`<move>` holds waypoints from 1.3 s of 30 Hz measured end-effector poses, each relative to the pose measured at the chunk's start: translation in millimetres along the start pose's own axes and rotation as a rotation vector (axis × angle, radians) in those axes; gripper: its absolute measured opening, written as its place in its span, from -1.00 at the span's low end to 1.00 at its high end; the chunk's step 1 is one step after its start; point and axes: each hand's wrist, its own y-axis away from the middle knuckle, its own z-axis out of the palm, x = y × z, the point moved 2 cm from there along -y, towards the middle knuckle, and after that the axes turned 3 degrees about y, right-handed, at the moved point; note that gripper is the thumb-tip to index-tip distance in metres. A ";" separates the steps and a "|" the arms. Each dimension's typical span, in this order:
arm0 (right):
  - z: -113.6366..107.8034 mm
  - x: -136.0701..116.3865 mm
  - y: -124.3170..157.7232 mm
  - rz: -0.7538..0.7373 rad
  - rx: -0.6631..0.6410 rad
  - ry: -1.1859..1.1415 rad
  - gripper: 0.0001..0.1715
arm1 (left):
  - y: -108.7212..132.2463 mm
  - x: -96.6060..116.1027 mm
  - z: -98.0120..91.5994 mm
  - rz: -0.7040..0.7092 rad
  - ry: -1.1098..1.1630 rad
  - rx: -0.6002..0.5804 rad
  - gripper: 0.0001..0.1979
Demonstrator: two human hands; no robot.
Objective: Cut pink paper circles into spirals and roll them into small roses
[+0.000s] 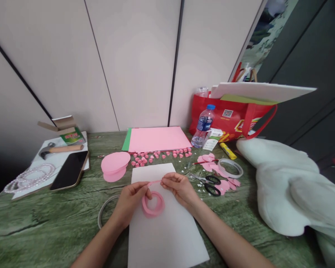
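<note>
A narrow pink paper strip point(155, 182) is stretched between my two hands above a white board point(167, 238). My left hand point(134, 197) pinches its left end, and my right hand point(178, 187) pinches the other end between thumb and fingertips. Just below the strip hangs or lies a loose pink paper ring point(154, 214), close to my left fingers; I cannot tell whether it is joined to the strip. To the left of the board, a roll of tape point(101, 214) is partly hidden by my left forearm.
Pink paper discs point(115, 162) lie left of the board. Behind it are small pink paper rolls point(142, 160) and pink sheets point(159, 137). Scissors point(209, 182), another tape roll point(240, 171), a glue stick point(228, 151) and a water bottle point(202, 128) are right. Phone point(69, 169) and hammer point(63, 149) sit left.
</note>
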 end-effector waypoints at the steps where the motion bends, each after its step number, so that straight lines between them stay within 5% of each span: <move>1: 0.2 -0.2 0.2 -0.001 0.003 0.000 -0.77 | -0.1 0.5 -0.1 -0.001 0.001 0.002 -0.72; 39: -0.6 1.8 -2.4 0.024 -0.006 0.007 -0.77 | -1.2 -1.6 -3.5 -0.008 0.026 0.022 -0.78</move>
